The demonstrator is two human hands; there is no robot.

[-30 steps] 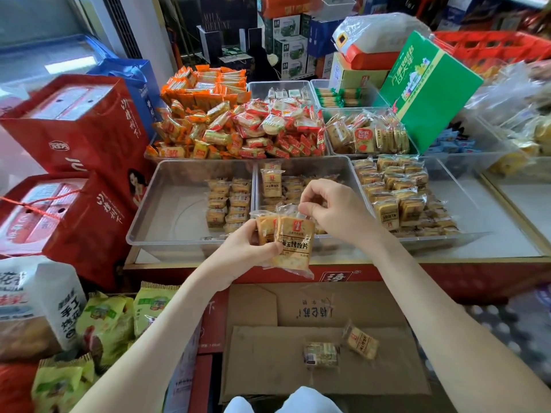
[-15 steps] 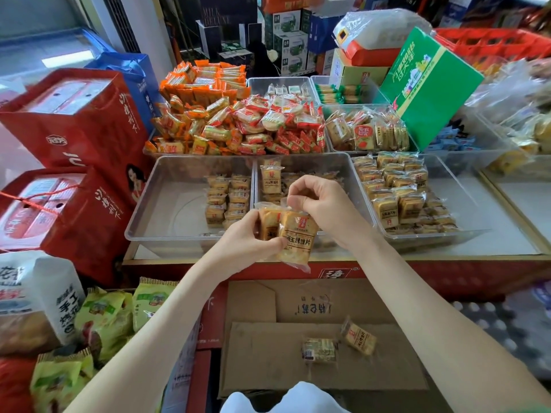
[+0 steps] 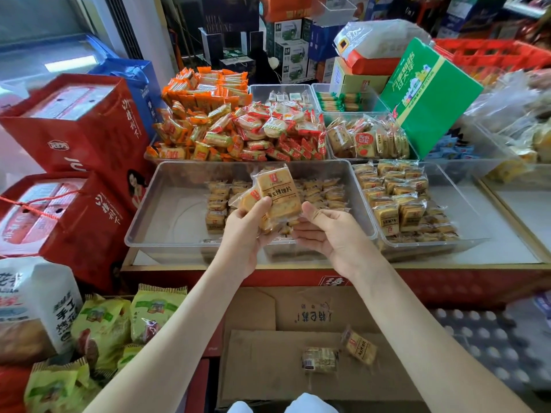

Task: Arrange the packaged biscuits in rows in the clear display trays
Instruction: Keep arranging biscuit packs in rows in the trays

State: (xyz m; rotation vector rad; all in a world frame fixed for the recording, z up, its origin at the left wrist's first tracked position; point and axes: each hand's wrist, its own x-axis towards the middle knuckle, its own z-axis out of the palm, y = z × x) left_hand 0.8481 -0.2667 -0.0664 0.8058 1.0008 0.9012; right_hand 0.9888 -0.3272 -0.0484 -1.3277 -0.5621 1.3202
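Holding biscuit packets point(image 3: 278, 195) over the near trays point(image 3: 322, 169), fingers of my left hand point(image 3: 247, 234) clamped on them, right hand point(image 3: 331, 236) slack-fingered alongside, I judge rows begun, left tray point(image 3: 167, 216) mostly unfilled.

A long stand point(image 3: 447, 289) with a red front is set across the middle. Red boxes point(image 3: 74, 129) are stacked at the left, and a green box point(image 3: 429, 93) is leaned far right. Flat cardboard point(image 3: 268, 368) is seen near, beside a bumpy metal floor point(image 3: 492, 347). Light is mirrored in a glass lid point(image 3: 44, 55) far left
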